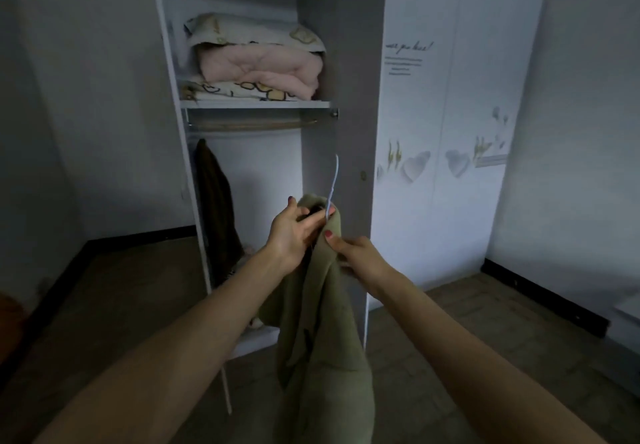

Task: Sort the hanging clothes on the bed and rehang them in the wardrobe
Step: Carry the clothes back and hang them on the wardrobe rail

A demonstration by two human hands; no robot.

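Head view was filled by a white wardrobe, its left compartment open and its decorated doors on the right shut. Folded bedding was stacked on the upper shelf, and below the shelf a rail was seen running across the open bay. A dark garment was already hung at the left end of that rail.

In front of the open bay, an olive-green garment was held up between both hands, well below the rail, its body left to drop in soft, heavy folds toward the floor. It looked thick and limp, bunched at the collar, so the shape of its shoulders could not be told. A white hanger was threaded into its neck, only the thin hook being shown above the cloth, tilted to the right.

The left hand was closed round the collar and the base of the hook, fingers clamped on cloth and hanger together. The right hand was pinched on the fabric just below, thumb pressed against the cloth.

The step in hand was judged to be the seating of the garment on its hanger before rehanging. The next move would call for the hook to be turned toward the rail, lifted above it, and lowered on beside the dark garment, with the collar kept from slipping off.
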